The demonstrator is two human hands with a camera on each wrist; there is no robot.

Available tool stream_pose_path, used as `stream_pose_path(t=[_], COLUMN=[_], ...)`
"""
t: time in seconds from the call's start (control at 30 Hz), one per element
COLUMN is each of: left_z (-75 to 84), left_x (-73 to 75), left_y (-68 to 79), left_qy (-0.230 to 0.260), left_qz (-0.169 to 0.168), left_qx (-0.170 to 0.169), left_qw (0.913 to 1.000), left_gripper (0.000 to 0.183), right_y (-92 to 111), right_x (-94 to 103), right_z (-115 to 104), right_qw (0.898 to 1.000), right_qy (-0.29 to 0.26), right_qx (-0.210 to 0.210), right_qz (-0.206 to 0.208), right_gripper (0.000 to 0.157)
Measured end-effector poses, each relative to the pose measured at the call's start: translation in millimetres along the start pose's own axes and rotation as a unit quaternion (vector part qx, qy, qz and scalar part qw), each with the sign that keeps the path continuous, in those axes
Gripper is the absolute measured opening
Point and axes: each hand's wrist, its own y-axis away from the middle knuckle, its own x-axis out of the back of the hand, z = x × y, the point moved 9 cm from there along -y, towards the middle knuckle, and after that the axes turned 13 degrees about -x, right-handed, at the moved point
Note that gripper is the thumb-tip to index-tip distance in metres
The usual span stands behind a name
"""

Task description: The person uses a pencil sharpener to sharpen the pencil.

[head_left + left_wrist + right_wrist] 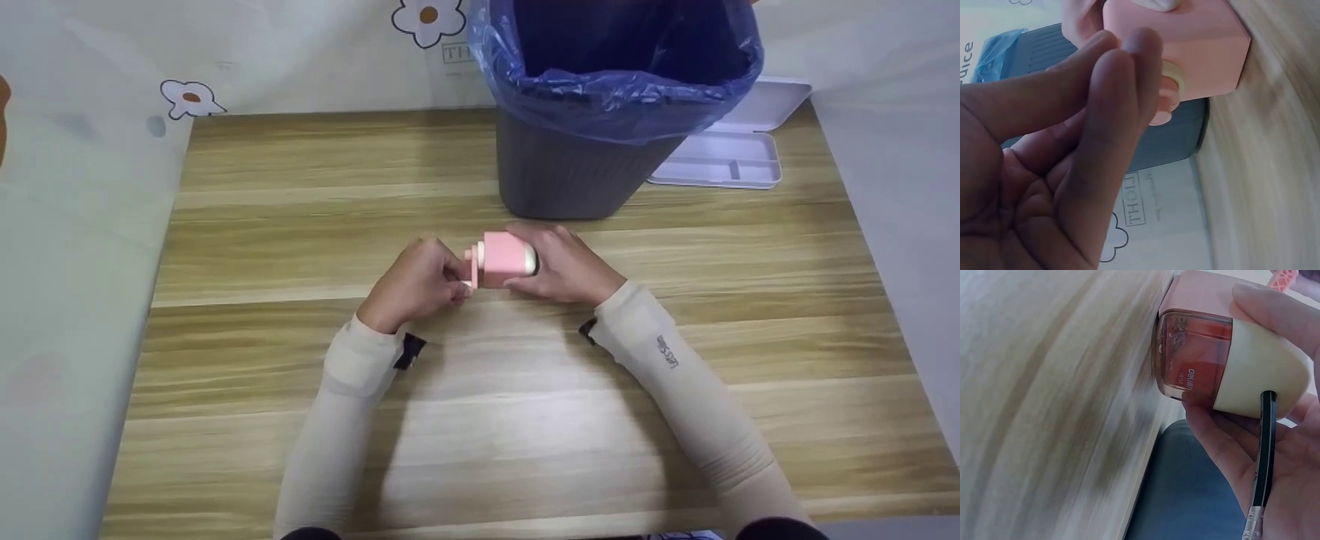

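A pink and cream crank pencil sharpener (504, 262) stands on the wooden table between the two hands. My right hand (566, 262) grips its body, thumb on one side and fingers on the other. In the right wrist view, a dark pencil (1264, 455) sticks out of the cream face (1261, 368), and a see-through drawer (1193, 354) has bits of shavings inside. My left hand (421, 281) pinches the end of the pink crank (474, 264) on the sharpener's other side. In the left wrist view, fingers hide most of that crank.
Just beyond the hands rises a dark grey trash bin (574, 176) lined with a blue plastic bag (611, 109). Behind it, at the right, an open white pencil case (712, 172) lies on the table (300, 187). Flower-patterned sheeting (300, 52) borders the back and sides.
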Motion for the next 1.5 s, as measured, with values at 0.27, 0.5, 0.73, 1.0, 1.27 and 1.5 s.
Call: stream_pose_path(t=[0.27, 0.5, 0.73, 1.0, 1.27, 1.5], left_z=[-33.6, -45.2, -48.5, -50.1, -45.4, -29.7], left_x=[-17.0, -10.6, -4.1, 3.9, 15.9, 30.6], left_y=[-15.0, -28.4, -35.4, -41.7, -46.2, -48.5], left_qy=[-0.020, -0.031, -0.038, -0.052, -0.036, -0.052], left_qz=[0.018, 0.047, 0.055, 0.064, 0.080, 0.102], left_qx=[0.023, 0.030, 0.043, 0.056, 0.057, 0.030], left_qw=[0.9994, 0.9980, 0.9969, 0.9950, 0.9944, 0.9929], left_gripper=[0.009, 0.013, 0.016, 0.024, 0.013, 0.017], right_y=[0, -1, 0, 0, 0, -1], right_x=[0.3, 0.4, 1.0, 0.4, -0.3, 0.0], right_z=[2, 1, -3, 0, 0, 1], right_qw=[1.000, 1.000, 1.000, 1.000, 1.000, 1.000], right_qy=[0.005, 0.006, 0.006, 0.014, 0.015, 0.018], right_qx=[-0.007, -0.008, 0.011, 0.001, -0.002, -0.009], right_qz=[0.003, 0.006, 0.009, 0.008, 0.007, 0.007], right_gripper=[0.055, 0.052, 0.054, 0.058, 0.059, 0.057])
